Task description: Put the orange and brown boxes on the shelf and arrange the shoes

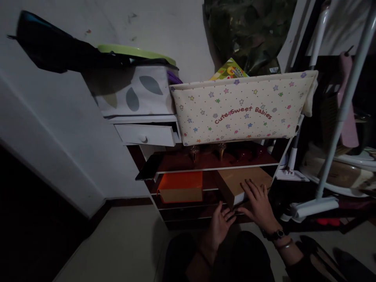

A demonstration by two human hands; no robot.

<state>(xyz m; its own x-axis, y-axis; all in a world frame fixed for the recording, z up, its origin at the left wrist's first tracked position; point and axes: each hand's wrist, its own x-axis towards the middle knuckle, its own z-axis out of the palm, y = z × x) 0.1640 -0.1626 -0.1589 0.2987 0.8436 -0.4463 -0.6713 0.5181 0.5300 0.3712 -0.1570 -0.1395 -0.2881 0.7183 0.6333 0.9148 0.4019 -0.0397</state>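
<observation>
A brown cardboard box (pixel 232 182) lies at a slant on a shelf of the dark red rack (pixel 182 166), with its near corner jutting out. Spread fingers of my right hand (pixel 258 201) rest on the top of this box near its front edge; a watch is on that wrist. Just below the jutting corner is my left hand (pixel 220 227), palm turned up and fingers apart. Whether its fingertips touch the box I cannot tell. To the left on the same rack sits an orange box (pixel 182 184) with a brown front.
A cream fabric bin (pixel 241 113) with printed stars stands on top. A small white drawer (pixel 145 134) hangs partly open. High-heeled shoes (pixel 221 150) stand on the upper shelf, and a dark phone-like slab (pixel 149 167) overhangs its left end. At right leans a mop (pixel 337 125).
</observation>
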